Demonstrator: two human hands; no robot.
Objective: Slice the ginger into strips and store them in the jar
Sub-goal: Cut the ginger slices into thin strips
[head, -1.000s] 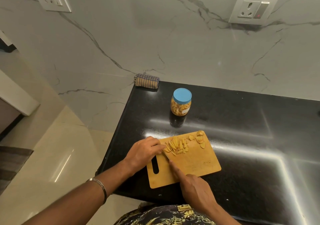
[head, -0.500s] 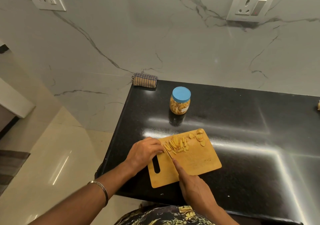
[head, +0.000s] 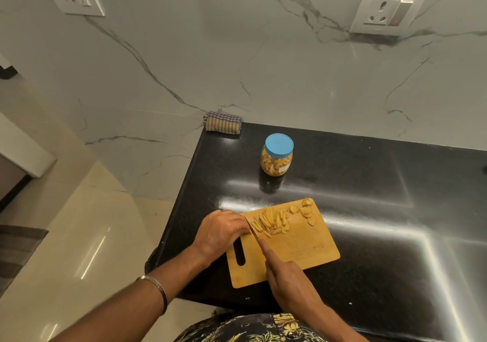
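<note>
1. Bangle [head: 158, 287] on the left wrist, arm coming in from lower left.
2. Left hand [head: 220, 232] sits knuckles-up at the board's [head: 297, 252] left edge, just above the handle slot [head: 239, 253]. Fingers curled down, tips right against the knife; whatever they pin is hidden under them, so can't tell if they're clamped on ginger.
3. Knife [head: 252, 229]: blade runs diagonally between the two hands, tip toward the far left of the board, touching the left fingertips on one side and the strips on the other.
4. Right hand [head: 288, 282] at the board's near edge, wrapped round the knife handle, index finger stretched along the spine.
5. Strips [head: 270, 223]: loose pile just right of the blade, directly ahead of the right hand, on the board's far half.
6. Slices [head: 305, 211]: a few uncut rounds further right of the strips, near the far right corner, well clear of both hands.
7. Jar [head: 277, 154]: blue lid on, yellowish contents, upright on the counter [head: 382, 209] beyond the board, well apart from both hands.
8. Folded cloth [head: 223, 122] at the counter's far left corner, against the wall.
</note>
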